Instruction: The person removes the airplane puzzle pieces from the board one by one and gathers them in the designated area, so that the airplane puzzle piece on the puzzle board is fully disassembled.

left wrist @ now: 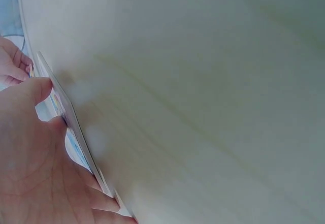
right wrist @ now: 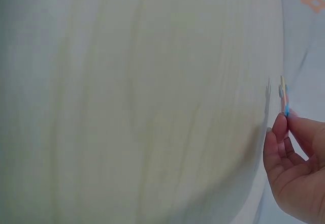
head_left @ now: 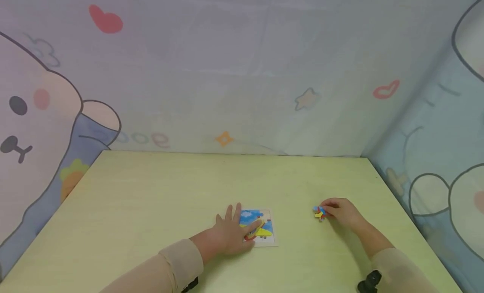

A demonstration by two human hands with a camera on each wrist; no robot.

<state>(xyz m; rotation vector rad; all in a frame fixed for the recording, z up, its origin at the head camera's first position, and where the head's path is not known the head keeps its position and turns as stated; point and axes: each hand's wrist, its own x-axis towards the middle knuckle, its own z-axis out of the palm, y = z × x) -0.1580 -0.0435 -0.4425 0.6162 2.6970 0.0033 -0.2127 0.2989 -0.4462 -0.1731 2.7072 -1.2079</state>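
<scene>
A small square jigsaw puzzle with a yellow plane on a blue sky lies on the table in the head view. A pale bare patch shows near its upper right corner. My left hand rests over its left side with fingers spread, covering part of the picture. In the left wrist view the puzzle's edge runs beside the thumb and fingers. To the right, my right hand pinches a blue, red and yellow puzzle piece between thumb and fingers. The right wrist view shows that piece edge-on, held above the table.
The pale yellow wooden table extends around both hands. Behind it hangs a cartoon-printed cloth backdrop, which also stands along the left and right sides. A black wrist device sits by the right sleeve.
</scene>
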